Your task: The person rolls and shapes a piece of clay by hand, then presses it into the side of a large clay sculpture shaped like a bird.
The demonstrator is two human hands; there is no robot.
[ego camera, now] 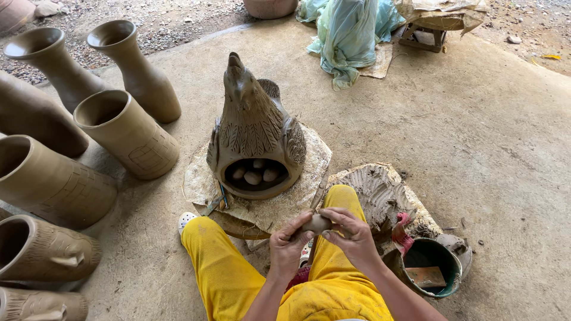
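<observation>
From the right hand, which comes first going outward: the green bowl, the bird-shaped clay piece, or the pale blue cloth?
From the right hand, in the head view:
1. Green bowl, just to its right, low in the picture.
2. Bird-shaped clay piece, ahead and slightly left.
3. Pale blue cloth, far ahead, at the top.

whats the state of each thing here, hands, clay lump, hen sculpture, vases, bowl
left hand: fingers curled on the clay lump
right hand: fingers pinching the clay lump
clay lump: held between both hands, above the lap
clay hen: upright on a flat mat, belly opening holds small clay eggs
clay eggs: lying inside the hen's opening
vases: standing, mouths open
green bowl: upright on the ground
cloth: draped in a heap
</observation>
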